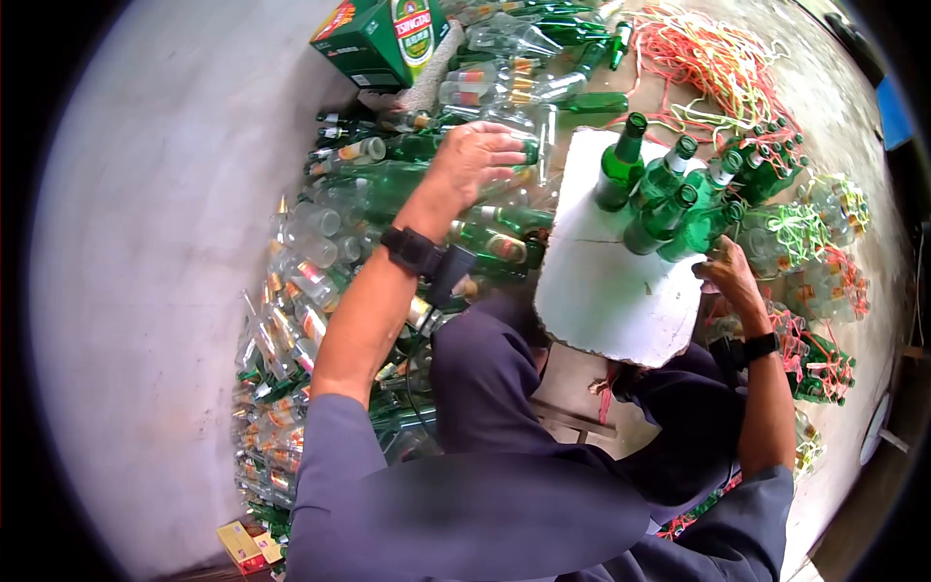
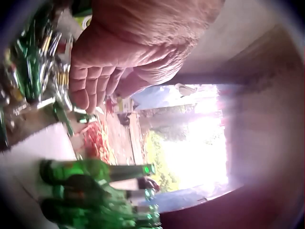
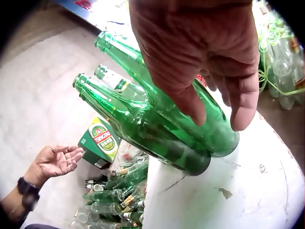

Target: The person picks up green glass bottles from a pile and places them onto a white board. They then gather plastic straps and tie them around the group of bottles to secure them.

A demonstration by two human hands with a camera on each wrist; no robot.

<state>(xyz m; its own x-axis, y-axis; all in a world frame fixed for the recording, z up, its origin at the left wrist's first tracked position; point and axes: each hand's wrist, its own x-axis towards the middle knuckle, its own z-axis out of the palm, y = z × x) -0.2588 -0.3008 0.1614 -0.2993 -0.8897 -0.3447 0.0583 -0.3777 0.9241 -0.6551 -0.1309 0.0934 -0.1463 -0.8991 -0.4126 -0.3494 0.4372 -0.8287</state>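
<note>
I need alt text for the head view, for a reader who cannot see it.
Green bottles stand on a white board, a person's right hand beside them. The left hand hovers above many lying bottles; tangled string lies beyond the board.

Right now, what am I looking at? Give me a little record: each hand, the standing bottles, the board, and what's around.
Left hand: fingers extended, holding nothing, above the loose bottles
Right hand: close beside the standing green bottles; contact unclear
Standing bottles: five, upright, clustered on the white board
Board condition: dark cracks, rough edges
Beyond the board: a tangle of red and yellow string
Beside the heap: a green Tsingtao box
</note>
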